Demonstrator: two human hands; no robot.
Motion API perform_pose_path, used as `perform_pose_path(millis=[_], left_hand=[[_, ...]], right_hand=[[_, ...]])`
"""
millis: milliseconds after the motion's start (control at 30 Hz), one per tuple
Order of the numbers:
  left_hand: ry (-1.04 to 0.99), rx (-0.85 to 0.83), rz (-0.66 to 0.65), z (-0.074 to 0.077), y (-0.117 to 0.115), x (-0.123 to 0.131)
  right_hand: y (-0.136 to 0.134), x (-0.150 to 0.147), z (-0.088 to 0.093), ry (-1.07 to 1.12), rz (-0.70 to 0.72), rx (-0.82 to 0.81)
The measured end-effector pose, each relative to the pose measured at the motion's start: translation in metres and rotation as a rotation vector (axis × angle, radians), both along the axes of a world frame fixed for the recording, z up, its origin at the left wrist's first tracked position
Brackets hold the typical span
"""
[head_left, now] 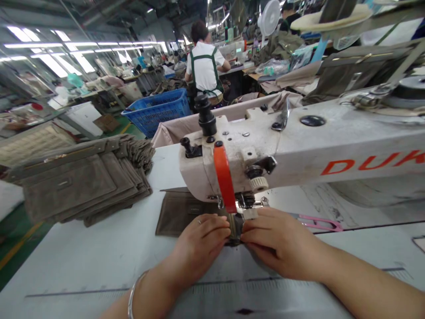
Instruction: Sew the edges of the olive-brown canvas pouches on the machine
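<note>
Both my hands meet at the front of an industrial sewing machine head (265, 159), a white machine with orange lettering. My left hand (201, 241) and my right hand (279, 239) pinch a dark olive-brown fabric panel (182, 217) from either side. Its gathered edge runs toward the presser foot (244, 208), just below an orange eye guard (225, 179). The needle area is partly hidden by the guard and my fingers. Pink thread snips (320, 223) lie on the white sewing table (99, 261), right of my right hand.
A tall stack of brown fabric panels (83, 181) sits on the table's left side. Beyond the machine stand a blue plastic crate (156, 110) and a co-worker in a white shirt and green apron (203, 66). A white fan (268, 17) and other sewing stations fill the background.
</note>
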State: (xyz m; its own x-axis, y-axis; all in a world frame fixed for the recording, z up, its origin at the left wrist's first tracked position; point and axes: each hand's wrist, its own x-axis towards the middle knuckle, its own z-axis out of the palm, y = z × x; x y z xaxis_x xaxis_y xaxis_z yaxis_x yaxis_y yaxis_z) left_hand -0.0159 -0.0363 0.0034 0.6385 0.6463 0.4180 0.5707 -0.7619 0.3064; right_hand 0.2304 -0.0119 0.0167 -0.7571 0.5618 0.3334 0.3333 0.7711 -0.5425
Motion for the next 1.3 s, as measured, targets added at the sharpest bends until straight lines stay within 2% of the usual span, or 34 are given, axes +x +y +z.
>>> perform_pose_path(millis=[67, 200, 300, 367, 467, 567, 667, 733, 800, 867, 967, 1067, 1167, 1300], left_hand=[[-0.037, -0.024, 0.025, 0.0, 0.0, 0.0], [-0.164, -0.129, 0.164, 0.006, -0.001, 0.003], [-0.107, -0.106, 0.135, 0.014, -0.003, 0.005], [0.006, -0.081, 0.121, 0.017, -0.004, 0.007], [0.102, -0.081, 0.192, 0.015, -0.005, 0.01], [0.109, -0.09, 0.225, 0.009, -0.003, 0.01], [0.047, -0.136, 0.256, 0.005, 0.001, 0.009], [-0.031, -0.17, 0.29, 0.006, 0.004, 0.008], [-0.096, -0.204, 0.297, 0.007, 0.006, 0.008], [-0.133, -0.226, 0.286, 0.009, 0.008, 0.008], [-0.139, -0.234, 0.276, 0.011, 0.009, 0.008], [-0.109, -0.247, 0.274, 0.012, 0.009, 0.007], [-0.095, -0.247, 0.262, 0.012, 0.009, 0.007], [-0.106, -0.24, 0.247, 0.012, 0.011, 0.007]], right_hand=[[0.0, -0.001, -0.002, 0.007, 0.005, 0.009], [0.0, -0.003, -0.002, 0.03, -0.009, 0.021], [0.001, 0.0, 0.004, 0.009, -0.062, 0.04], [0.003, 0.01, 0.009, -0.044, -0.157, 0.081], [0.004, 0.037, 0.01, -0.199, -0.394, 0.144], [-0.003, 0.071, -0.003, -0.344, -0.543, 0.217], [-0.013, 0.097, -0.022, -0.399, -0.537, 0.257], [-0.017, 0.104, -0.031, -0.388, -0.545, 0.3], [-0.019, 0.1, -0.032, -0.332, -0.574, 0.315], [-0.019, 0.085, -0.024, -0.25, -0.57, 0.224], [-0.016, 0.047, -0.001, -0.185, -0.459, -0.016], [-0.008, 0.01, 0.016, -0.17, -0.317, -0.039], [0.003, -0.01, 0.015, -0.119, -0.261, 0.033], [0.012, -0.014, 0.004, -0.063, -0.272, 0.0]])
